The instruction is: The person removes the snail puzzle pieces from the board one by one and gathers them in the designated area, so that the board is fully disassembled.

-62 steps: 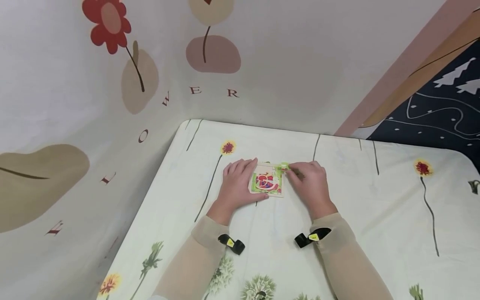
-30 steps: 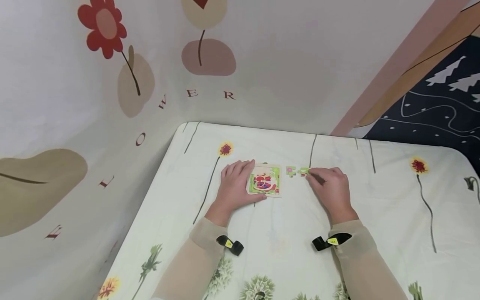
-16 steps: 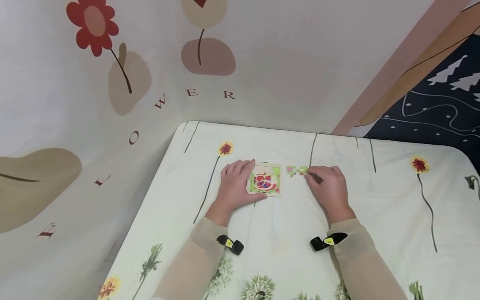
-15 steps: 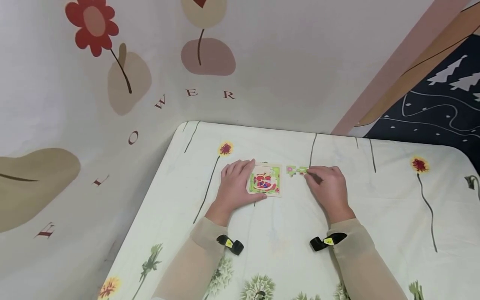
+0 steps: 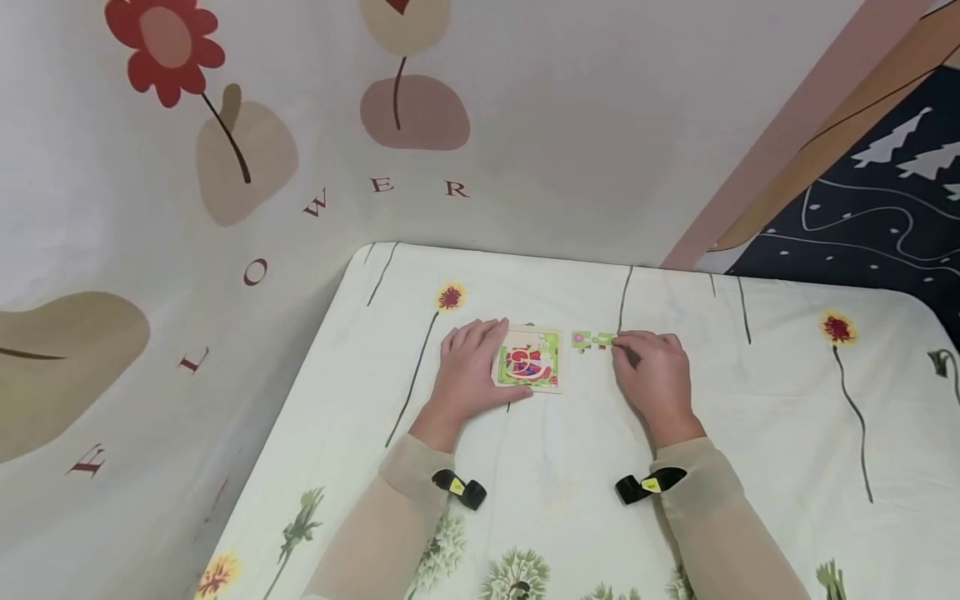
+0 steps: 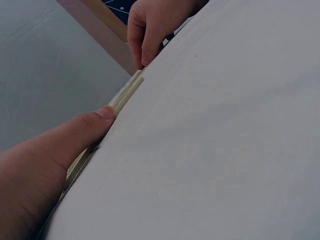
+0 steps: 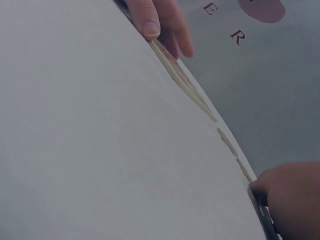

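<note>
In the head view my left hand [image 5: 467, 371] holds a small square jigsaw puzzle board [image 5: 529, 362] on the cloth, thumb on its near edge and fingers at its far left corner. The board carries a red and green picture; a strip along its top left is bare wood. My right hand [image 5: 656, 379] pinches a green puzzle piece [image 5: 602, 340] lying right of the board. Beside that lies another piece with a pink flower [image 5: 581, 340], close against it. The right wrist view shows the board's edge [image 7: 185, 87] and both flat pieces edge-on.
A white cloth with printed flowers [image 5: 451, 297] covers the table. Behind it and to the left hang printed wall sheets [image 5: 585, 167]. Black wrist cameras [image 5: 471, 493] sit on both sleeves. A small green patch shows just beyond the board's far edge; I cannot tell what it is.
My right hand has moved from the board's upper right corner to the right with its piece. It then shifted slightly left, narrowing the gap to the flower piece. The left hand stays on the board.
</note>
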### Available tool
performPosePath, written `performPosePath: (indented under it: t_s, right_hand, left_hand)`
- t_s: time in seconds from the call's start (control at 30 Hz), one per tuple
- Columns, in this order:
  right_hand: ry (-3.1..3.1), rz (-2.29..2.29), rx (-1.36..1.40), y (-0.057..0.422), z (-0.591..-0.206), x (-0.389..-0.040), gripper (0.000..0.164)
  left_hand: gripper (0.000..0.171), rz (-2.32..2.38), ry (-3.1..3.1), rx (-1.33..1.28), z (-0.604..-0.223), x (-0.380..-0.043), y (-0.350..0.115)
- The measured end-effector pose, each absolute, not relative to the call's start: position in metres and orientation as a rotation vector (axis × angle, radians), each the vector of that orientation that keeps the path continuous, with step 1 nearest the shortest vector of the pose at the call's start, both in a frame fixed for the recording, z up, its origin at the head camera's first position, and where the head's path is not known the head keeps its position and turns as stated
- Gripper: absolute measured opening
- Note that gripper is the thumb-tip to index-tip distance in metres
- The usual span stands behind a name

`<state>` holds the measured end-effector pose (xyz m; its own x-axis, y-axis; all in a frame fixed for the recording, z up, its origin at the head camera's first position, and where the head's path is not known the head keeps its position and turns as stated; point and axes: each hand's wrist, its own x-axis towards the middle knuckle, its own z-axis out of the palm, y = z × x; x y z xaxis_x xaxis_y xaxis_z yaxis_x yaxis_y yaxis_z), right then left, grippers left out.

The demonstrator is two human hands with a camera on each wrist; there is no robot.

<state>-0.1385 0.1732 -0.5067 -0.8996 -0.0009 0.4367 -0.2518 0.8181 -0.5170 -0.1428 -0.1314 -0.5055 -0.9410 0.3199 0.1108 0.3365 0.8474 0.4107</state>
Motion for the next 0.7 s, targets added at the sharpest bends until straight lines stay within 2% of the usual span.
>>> performPosePath:
  t_s: [0.33,0.7]
  right_hand:
    - [-2.558,0.887,0.149,0.163,-0.506,-0.138,0.028]
    - [-2.741,0.893,0.192,0.113,-0.499,-0.14,0.034]
  left_hand:
    - [0.12,-0.67,-2.987,-0.522,-0.504,-0.142,-0.131]
    - [0.118,-0.655,-2.985,-0.528,-0.501,-0.143,-0.132]
